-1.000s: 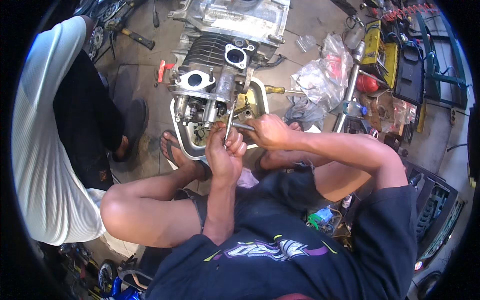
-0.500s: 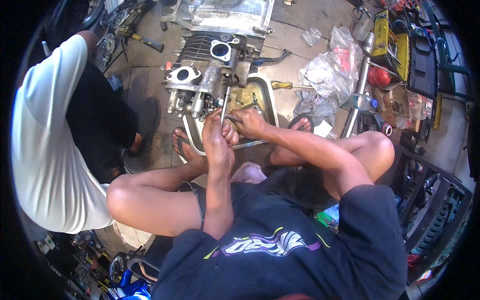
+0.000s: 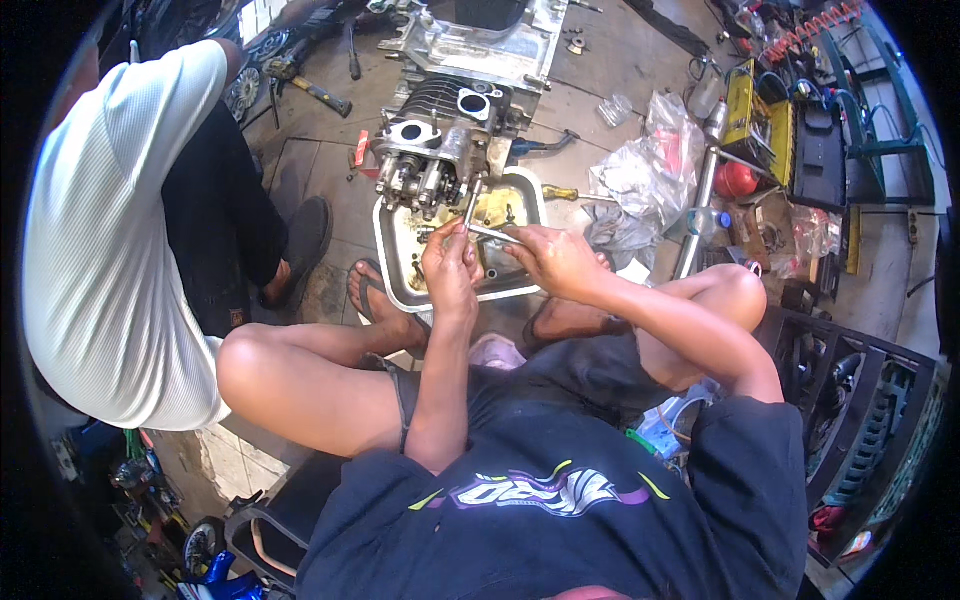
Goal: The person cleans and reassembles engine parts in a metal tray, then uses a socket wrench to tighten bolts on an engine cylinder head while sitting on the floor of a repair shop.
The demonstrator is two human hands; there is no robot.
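A finned metal engine (image 3: 438,100) lies ahead of me on the floor, its cylinder head end toward me over a white-rimmed tray (image 3: 383,250). Up to the head's right side reaches the shaft of a socket wrench (image 3: 472,205). My left hand (image 3: 452,272) is closed around the wrench where shaft and handle meet. The handle slants off to the right, and my right hand (image 3: 560,262) grips its outer end. Where the shaft's tip meets the engine is too small to make out. Brownish liquid and small dark parts lie in the tray.
At the left crouches a person in a white top (image 3: 120,240). Right of the tray are a yellow-handled screwdriver (image 3: 560,192), a grey rag (image 3: 620,235) and plastic bags (image 3: 660,165). A yellow toolbox (image 3: 752,105) stands farther right. A hammer (image 3: 318,96) lies at the far left.
The view has shifted, so the engine and tray sit farther right in it. My right hand has swung outward to the right with the wrench handle, away from my left hand.
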